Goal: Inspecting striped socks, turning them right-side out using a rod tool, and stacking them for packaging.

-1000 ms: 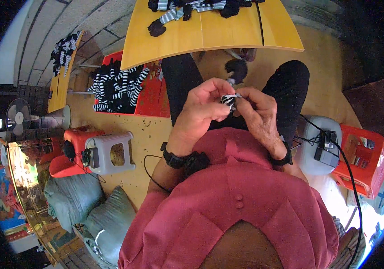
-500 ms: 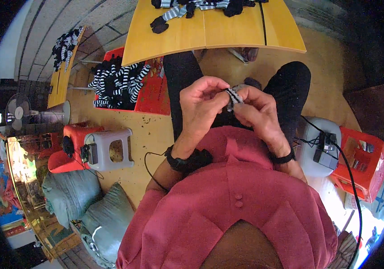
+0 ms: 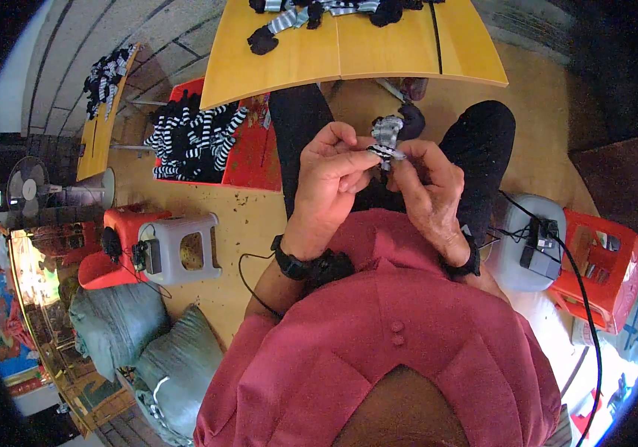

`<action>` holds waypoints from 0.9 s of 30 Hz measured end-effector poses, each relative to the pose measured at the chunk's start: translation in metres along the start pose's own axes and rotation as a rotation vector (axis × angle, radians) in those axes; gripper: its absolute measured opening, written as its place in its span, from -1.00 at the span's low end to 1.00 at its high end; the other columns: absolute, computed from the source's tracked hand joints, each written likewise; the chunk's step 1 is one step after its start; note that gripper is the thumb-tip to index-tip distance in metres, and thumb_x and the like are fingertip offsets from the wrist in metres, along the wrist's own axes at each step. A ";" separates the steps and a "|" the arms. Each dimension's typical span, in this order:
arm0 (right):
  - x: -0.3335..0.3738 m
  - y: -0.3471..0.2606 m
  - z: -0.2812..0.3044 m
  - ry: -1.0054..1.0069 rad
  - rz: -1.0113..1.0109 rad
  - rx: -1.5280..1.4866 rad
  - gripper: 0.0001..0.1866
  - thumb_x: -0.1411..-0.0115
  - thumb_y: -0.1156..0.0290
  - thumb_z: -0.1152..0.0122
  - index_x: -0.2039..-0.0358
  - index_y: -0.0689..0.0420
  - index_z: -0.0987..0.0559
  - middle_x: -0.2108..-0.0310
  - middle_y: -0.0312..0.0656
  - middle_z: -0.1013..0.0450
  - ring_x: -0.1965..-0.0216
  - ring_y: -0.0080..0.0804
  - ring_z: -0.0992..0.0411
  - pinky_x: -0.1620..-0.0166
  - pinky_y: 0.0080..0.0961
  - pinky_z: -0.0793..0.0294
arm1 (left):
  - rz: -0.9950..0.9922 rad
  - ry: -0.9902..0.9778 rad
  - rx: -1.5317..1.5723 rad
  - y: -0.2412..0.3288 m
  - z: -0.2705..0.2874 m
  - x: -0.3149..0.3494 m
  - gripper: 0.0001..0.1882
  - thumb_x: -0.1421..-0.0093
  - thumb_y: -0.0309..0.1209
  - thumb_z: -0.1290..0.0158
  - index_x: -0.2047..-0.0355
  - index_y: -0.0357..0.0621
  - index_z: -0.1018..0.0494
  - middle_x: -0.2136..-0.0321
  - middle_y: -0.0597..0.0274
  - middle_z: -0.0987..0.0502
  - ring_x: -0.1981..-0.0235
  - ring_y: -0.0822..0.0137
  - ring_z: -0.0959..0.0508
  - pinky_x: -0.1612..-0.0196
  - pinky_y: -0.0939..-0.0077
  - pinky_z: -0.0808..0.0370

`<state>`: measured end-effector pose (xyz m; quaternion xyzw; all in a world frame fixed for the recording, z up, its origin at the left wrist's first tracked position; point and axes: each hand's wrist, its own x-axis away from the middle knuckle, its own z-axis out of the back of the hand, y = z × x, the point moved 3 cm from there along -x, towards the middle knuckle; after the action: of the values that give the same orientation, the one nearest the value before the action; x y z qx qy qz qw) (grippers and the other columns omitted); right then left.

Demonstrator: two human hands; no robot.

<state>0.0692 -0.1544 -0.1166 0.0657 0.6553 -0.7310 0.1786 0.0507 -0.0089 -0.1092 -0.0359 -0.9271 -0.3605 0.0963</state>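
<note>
Between my two hands, above my lap, is a small striped sock [image 3: 387, 132] in grey, white and black. My left hand [image 3: 332, 173] pinches its black-and-white edge between thumb and forefinger. From the other side, the thumb and fingertips of my right hand [image 3: 432, 177] grip the same edge. The grey striped part stands up past my fingertips, and a dark end [image 3: 411, 121] seems to hang beyond it over the floor. How far the fabric is folded at my fingertips is too small to tell.
Ahead stands a yellow table [image 3: 274, 71] with striped socks [image 3: 285, 21] along its far side. A red bin [image 3: 253, 160] of black-and-white striped socks sits to the left. Grey stools [image 3: 185, 249] flank me, the right stool [image 3: 531, 246] carrying cables. Stuffed sacks [image 3: 177, 372] lie lower left.
The sock has turned and opened out, so its grey striped part now shows above my fingers. My right hand has shifted slightly down, and both hands keep their pinch.
</note>
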 end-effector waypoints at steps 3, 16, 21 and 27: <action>0.000 -0.005 -0.002 0.036 0.025 -0.014 -0.90 -0.03 0.58 -0.10 0.39 0.24 -0.46 0.64 -0.17 -0.39 0.65 -0.54 -0.36 0.56 -0.58 -0.35 | -0.056 -0.008 -0.028 0.001 0.000 0.001 -0.73 0.07 -0.75 -0.04 0.45 -0.09 -0.29 0.41 0.15 -0.52 0.79 0.68 -0.17 0.74 0.78 -0.10; -0.005 -0.010 0.002 0.017 -0.267 -0.358 -0.91 -0.10 0.58 -0.06 0.35 0.26 -0.48 0.64 -0.36 -0.40 0.68 -0.70 -0.32 0.63 -0.76 -0.28 | 0.016 -0.130 -0.033 0.001 -0.010 0.004 -0.71 0.06 -0.68 -0.07 0.36 -0.11 -0.26 0.61 0.35 -0.37 0.70 0.54 -0.27 0.64 0.67 -0.20; 0.002 -0.008 0.008 0.025 -0.245 -0.369 -0.91 -0.08 0.59 -0.09 0.36 0.24 -0.50 0.63 -0.37 -0.39 0.67 -0.75 -0.27 0.64 -0.80 -0.21 | -0.115 -0.111 -0.115 0.001 -0.008 -0.002 -0.67 0.07 -0.70 -0.11 0.34 -0.13 -0.27 0.52 0.22 -0.48 0.64 0.50 -0.37 0.62 0.67 -0.24; 0.005 -0.015 0.010 -0.044 -0.219 -0.509 -0.91 -0.04 0.64 -0.11 0.40 0.22 -0.50 0.61 -0.38 -0.37 0.67 -0.77 -0.20 0.65 -0.80 -0.11 | -0.237 -0.046 -0.226 0.005 -0.010 0.005 -0.71 0.10 -0.70 -0.15 0.38 -0.18 -0.34 0.48 0.17 -0.51 0.57 0.49 -0.44 0.59 0.70 -0.30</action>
<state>0.0608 -0.1636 -0.1025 -0.0685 0.8169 -0.5591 0.1236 0.0485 -0.0116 -0.0978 0.0550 -0.8802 -0.4706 0.0270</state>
